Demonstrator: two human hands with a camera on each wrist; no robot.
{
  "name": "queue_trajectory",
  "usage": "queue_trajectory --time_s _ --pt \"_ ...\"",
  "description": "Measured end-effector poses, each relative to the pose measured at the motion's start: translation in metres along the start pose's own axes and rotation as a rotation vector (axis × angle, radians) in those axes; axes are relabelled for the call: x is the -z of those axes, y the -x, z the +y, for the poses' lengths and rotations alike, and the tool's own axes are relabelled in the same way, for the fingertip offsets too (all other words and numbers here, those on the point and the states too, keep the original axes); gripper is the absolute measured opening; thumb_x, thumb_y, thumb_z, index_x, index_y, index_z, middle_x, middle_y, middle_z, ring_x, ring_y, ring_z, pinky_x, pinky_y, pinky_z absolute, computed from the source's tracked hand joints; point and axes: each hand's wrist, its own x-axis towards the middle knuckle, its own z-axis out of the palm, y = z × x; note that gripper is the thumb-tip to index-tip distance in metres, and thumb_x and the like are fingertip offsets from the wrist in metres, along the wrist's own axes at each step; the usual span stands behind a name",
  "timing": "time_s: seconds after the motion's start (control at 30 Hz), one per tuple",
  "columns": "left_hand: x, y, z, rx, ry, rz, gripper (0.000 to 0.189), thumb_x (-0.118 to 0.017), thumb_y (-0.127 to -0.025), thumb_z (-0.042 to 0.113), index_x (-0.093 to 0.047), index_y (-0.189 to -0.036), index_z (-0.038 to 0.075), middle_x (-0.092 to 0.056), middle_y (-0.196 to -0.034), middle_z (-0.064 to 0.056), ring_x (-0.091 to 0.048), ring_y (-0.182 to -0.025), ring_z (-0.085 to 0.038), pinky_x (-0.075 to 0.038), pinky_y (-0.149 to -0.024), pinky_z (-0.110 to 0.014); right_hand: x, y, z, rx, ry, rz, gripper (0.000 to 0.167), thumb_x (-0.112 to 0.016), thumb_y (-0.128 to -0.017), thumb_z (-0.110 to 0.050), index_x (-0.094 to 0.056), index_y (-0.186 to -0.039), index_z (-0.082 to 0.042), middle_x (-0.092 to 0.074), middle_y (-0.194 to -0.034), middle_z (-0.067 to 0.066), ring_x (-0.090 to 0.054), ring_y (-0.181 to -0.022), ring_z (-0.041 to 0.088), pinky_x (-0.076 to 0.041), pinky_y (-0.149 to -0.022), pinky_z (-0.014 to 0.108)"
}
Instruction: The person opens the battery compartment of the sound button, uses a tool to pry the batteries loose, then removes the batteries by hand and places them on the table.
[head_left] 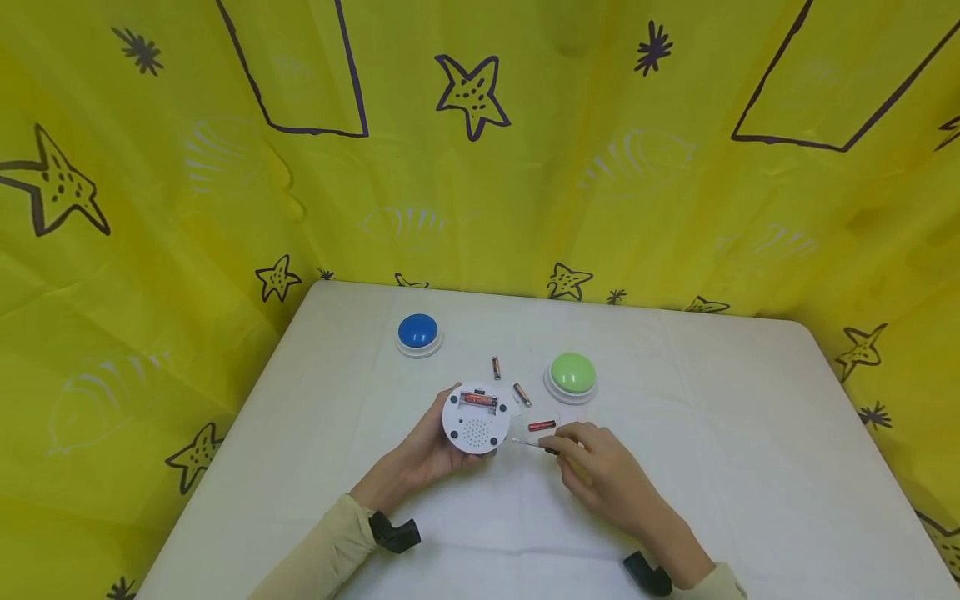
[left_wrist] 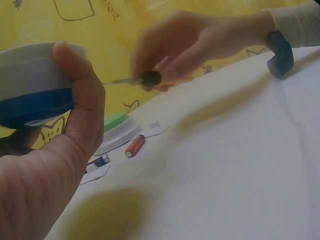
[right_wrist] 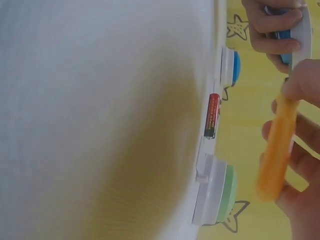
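My left hand [head_left: 438, 437] grips a round white push button [head_left: 476, 433], its underside facing up. A red battery [head_left: 480, 400] lies in its uncovered compartment, beside speaker holes. The button's blue dome [left_wrist: 37, 106] faces down in the left wrist view. My right hand [head_left: 603, 471] holds a screwdriver [right_wrist: 280, 145] by its orange handle. The metal shaft [left_wrist: 120, 81] points toward the button, and its tip appears apart from it in the head view. Just beyond the right hand lies a loose red battery [head_left: 542, 425]; two more, a nearer battery [head_left: 522, 394] and a farther battery [head_left: 496, 367], lie behind.
A blue push button [head_left: 417, 333] stands at the back left of the white table [head_left: 750, 433]. To the right of the batteries is a green push button [head_left: 573, 375], with a small white cover [head_left: 570, 414] in front. A yellow patterned curtain [head_left: 480, 192] hangs behind.
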Motion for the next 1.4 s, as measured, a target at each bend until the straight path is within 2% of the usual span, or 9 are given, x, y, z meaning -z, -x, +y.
queue_trajectory --time_s 0.13,0.2,0.5,0.73,0.87,1.1,1.27,1.4 --pt "0.002 -0.001 0.000 -0.004 0.007 -0.013 0.069 -0.036 -0.104 0.069 -0.036 -0.157 0.025 -0.070 -0.120 -0.006 -0.070 -0.097 -0.025 -0.055 -0.068 -0.020 0.000 0.001 -0.003 -0.008 0.026 -0.062 0.043 -0.081 -0.080 -0.003 -0.074 -0.118 -0.022 -0.069 -0.109 -0.006 -0.064 -0.095 0.012 -0.054 -0.079 0.027" --pt "0.002 -0.001 0.000 -0.004 0.013 -0.015 0.069 -0.036 -0.105 0.069 -0.034 -0.158 0.024 -0.069 -0.121 -0.007 -0.070 -0.097 -0.025 -0.055 -0.069 -0.021 0.001 0.000 -0.005 -0.014 0.037 -0.102 0.041 -0.083 -0.080 -0.004 -0.075 -0.116 -0.023 -0.069 -0.107 -0.007 -0.064 -0.095 0.011 -0.055 -0.079 0.026" --pt "0.000 -0.004 -0.001 0.002 0.052 0.014 0.074 -0.039 -0.104 0.069 -0.030 -0.160 0.022 -0.069 -0.123 -0.007 -0.070 -0.103 -0.021 -0.060 -0.080 -0.027 -0.001 0.002 -0.007 -0.054 0.069 -0.268 0.029 -0.078 -0.089 -0.007 -0.077 -0.114 -0.022 -0.069 -0.100 -0.011 -0.059 -0.089 0.010 -0.052 -0.075 0.026" --pt "-0.002 -0.005 -0.001 -0.006 0.039 -0.004 0.073 -0.038 -0.104 0.069 -0.030 -0.161 0.023 -0.069 -0.122 -0.008 -0.070 -0.100 -0.023 -0.057 -0.072 -0.023 -0.003 0.004 -0.008 -0.095 0.065 -0.328 0.027 -0.077 -0.091 -0.010 -0.078 -0.114 -0.023 -0.068 -0.100 -0.010 -0.059 -0.088 0.010 -0.052 -0.076 0.025" --pt "-0.002 -0.006 -0.001 -0.008 0.027 -0.005 0.072 -0.036 -0.104 0.069 -0.032 -0.160 0.023 -0.069 -0.122 -0.007 -0.070 -0.099 -0.023 -0.055 -0.069 -0.022 -0.003 0.003 -0.010 -0.114 0.051 -0.336 0.026 -0.077 -0.091 -0.010 -0.078 -0.114 -0.022 -0.069 -0.101 -0.009 -0.060 -0.089 0.010 -0.054 -0.078 0.027" --pt "-0.003 -0.008 -0.007 -0.019 0.016 0.013 0.070 -0.035 -0.104 0.069 -0.035 -0.159 0.024 -0.069 -0.120 -0.006 -0.069 -0.099 -0.023 -0.055 -0.068 -0.022 -0.006 0.004 -0.011 -0.145 0.028 -0.302 0.028 -0.077 -0.090 -0.009 -0.077 -0.113 -0.023 -0.071 -0.104 -0.010 -0.062 -0.092 0.010 -0.055 -0.083 0.033" --pt "-0.004 -0.011 -0.010 -0.037 0.021 0.009 0.067 -0.032 -0.106 0.066 -0.038 -0.156 0.023 -0.069 -0.120 -0.006 -0.069 -0.100 -0.024 -0.055 -0.072 -0.025 -0.009 0.003 -0.013 -0.265 -0.026 -0.285 0.025 -0.078 -0.091 -0.011 -0.077 -0.111 -0.025 -0.072 -0.106 -0.013 -0.063 -0.095 0.008 -0.055 -0.085 0.034" --pt "-0.007 -0.011 -0.012 -0.059 0.034 -0.012 0.063 -0.032 -0.107 0.063 -0.038 -0.156 0.024 -0.068 -0.123 -0.004 -0.069 -0.103 -0.025 -0.056 -0.076 -0.027 -0.009 -0.002 -0.014 -0.373 -0.133 -0.195 0.023 -0.075 -0.095 -0.009 -0.075 -0.114 -0.021 -0.072 -0.112 -0.014 -0.063 -0.099 0.005 -0.056 -0.088 0.032"
